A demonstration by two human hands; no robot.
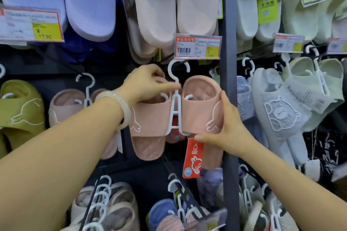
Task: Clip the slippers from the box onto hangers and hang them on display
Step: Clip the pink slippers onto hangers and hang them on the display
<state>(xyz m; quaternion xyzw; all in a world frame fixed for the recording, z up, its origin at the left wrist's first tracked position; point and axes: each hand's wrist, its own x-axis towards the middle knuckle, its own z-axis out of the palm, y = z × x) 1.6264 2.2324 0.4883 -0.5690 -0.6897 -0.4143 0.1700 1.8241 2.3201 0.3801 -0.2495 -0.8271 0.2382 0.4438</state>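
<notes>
Two pink slippers [174,116] clipped on a white hanger [175,99], long axes vertical, toes down, your left hand [148,84] pinching the hanger's stem, your right hand [228,124] gripping the right slipper's outer edge, against the display rack's upright post [230,43].

The left hand [148,84] pinches a white plastic hanger [175,99] carrying two pink foam slippers [201,110]; the right hand [228,127] grips the right slipper.

Between my hands hangs a pair of pink slippers [201,107], clipped toes-down on either side of a white plastic hanger [175,103] with its hook at the top. Each strap carries a white outline drawing. My left hand [148,84] pinches the hanger's neck just under the hook; my right hand [228,125] grips the right slipper's outer edge. A red tag [193,157] dangles below my right thumb.
</notes>
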